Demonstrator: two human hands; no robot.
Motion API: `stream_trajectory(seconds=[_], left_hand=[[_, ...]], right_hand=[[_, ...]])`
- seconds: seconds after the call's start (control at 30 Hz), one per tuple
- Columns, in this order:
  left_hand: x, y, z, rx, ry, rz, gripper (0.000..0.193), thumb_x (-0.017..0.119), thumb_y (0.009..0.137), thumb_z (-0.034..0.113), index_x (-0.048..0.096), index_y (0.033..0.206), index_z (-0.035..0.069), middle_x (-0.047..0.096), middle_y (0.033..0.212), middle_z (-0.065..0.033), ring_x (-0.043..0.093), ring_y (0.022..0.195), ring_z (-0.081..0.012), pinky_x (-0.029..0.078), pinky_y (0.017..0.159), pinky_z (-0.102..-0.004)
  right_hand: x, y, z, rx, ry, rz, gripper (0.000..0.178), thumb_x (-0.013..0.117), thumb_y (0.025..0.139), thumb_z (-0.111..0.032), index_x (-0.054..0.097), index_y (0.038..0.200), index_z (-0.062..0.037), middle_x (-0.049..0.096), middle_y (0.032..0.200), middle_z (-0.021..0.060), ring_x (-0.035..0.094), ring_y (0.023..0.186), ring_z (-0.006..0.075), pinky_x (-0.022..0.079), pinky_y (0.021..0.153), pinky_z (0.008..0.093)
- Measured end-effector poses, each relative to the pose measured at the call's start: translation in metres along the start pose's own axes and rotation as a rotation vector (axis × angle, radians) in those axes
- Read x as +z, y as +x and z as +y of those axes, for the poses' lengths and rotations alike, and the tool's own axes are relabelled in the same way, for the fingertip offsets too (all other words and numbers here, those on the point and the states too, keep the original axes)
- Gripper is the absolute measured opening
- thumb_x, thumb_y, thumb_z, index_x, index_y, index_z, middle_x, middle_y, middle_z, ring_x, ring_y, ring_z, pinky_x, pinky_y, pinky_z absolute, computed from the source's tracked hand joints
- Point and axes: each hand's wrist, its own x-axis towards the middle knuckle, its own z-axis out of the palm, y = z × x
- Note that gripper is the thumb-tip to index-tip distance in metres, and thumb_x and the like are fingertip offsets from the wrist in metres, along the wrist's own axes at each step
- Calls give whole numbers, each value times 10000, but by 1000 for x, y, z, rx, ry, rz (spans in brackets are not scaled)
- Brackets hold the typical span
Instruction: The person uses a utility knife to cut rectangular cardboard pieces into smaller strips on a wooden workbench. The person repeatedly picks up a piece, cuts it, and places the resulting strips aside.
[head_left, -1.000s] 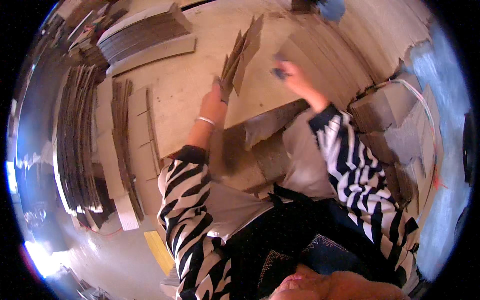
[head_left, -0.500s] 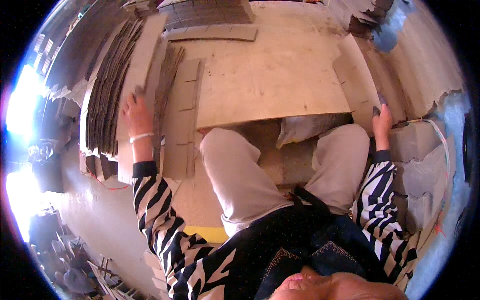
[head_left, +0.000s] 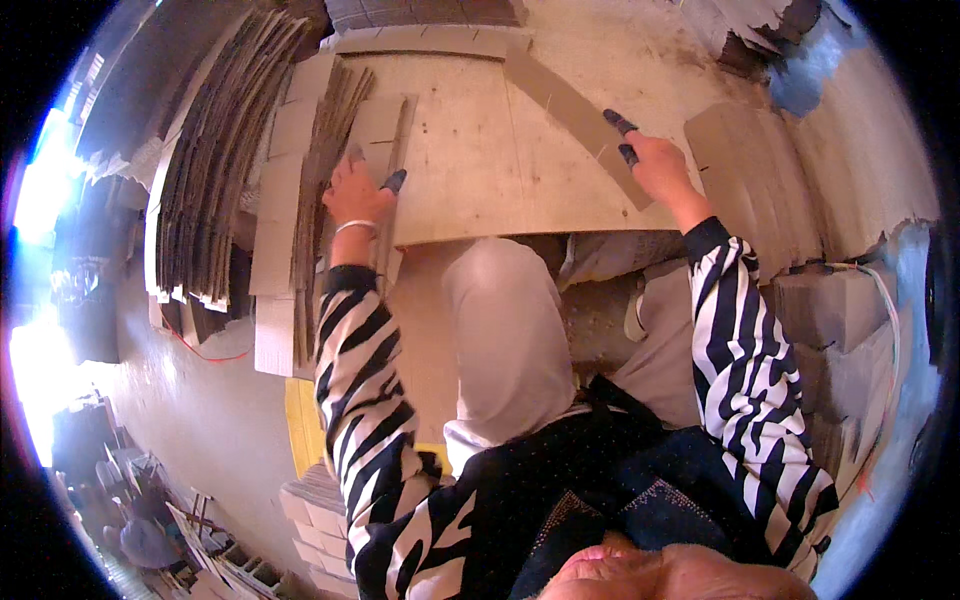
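Note:
My right hand (head_left: 660, 172), with black covers on its thumb and index finger, grips the near right part of a slotted cardboard strip (head_left: 560, 100). That strip slants across the pale wooden board (head_left: 465, 150). At the board's left edge my left hand (head_left: 358, 198) is over another slotted cardboard strip (head_left: 383, 118). Its fingers lie across this strip and its black-covered thumb is by the right edge; part of the strip is hidden under the hand and sleeve. Just left of that hand stands a row of cardboard pieces (head_left: 318, 150) on edge.
A tall stack of cardboard sheets (head_left: 215, 170) stands at far left. More cardboard (head_left: 750, 170) lies right of the board. A flat strip (head_left: 420, 42) and a cardboard stack (head_left: 420, 12) are at the back. Blue plastic (head_left: 905, 330) and a cable (head_left: 885, 300) run along the right.
My right hand has moved left from the board's right side, bringing a cardboard strip over the board. My left hand has moved right, from the upright cardboard to the strip at the board's left edge.

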Motion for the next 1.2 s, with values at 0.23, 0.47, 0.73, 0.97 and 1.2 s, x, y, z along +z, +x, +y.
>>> stream_trajectory(seconds=[0.23, 0.47, 0.73, 0.97, 1.2], left_hand=[[49, -17, 10, -71, 337, 4, 328, 621, 771, 249, 641, 1033, 53, 520, 1195, -111, 462, 1167, -292, 394, 931, -474], [35, -38, 44, 135, 163, -16, 195, 607, 751, 111, 636, 944, 97, 602, 993, -121, 587, 953, -314, 496, 728, -446], [71, -36, 91, 159, -487, 6, 206, 590, 796, 154, 665, 923, 9, 637, 880, -193, 617, 823, -361, 490, 744, -417], [43, -51, 149, -75, -1039, -344, 287, 612, 836, 239, 682, 1000, 14, 626, 698, -142, 546, 616, -181, 441, 617, -344], [58, -64, 145, 153, -847, -485, 290, 580, 863, 153, 657, 1089, -11, 663, 948, -48, 563, 797, -124, 451, 687, -253]], right_hand=[[28, -26, -21, -74, 36, -117, 173, 557, 771, -116, 589, 935, -75, 649, 911, 129, 626, 838, 350, 479, 660, 474], [26, -25, -60, -312, 262, 238, 153, 560, 745, -115, 597, 890, -79, 629, 824, 114, 620, 771, 332, 480, 599, 441], [26, -25, -72, -329, 360, 335, 131, 562, 761, -94, 607, 883, -98, 619, 760, 88, 623, 716, 303, 477, 566, 432], [56, -19, -49, -360, 178, 147, 232, 555, 778, -90, 586, 1006, -123, 615, 743, 103, 632, 709, 317, 483, 559, 442], [30, -21, -46, -227, 139, -20, 281, 541, 795, -82, 563, 1074, -110, 643, 798, 124, 634, 760, 351, 482, 598, 475]])
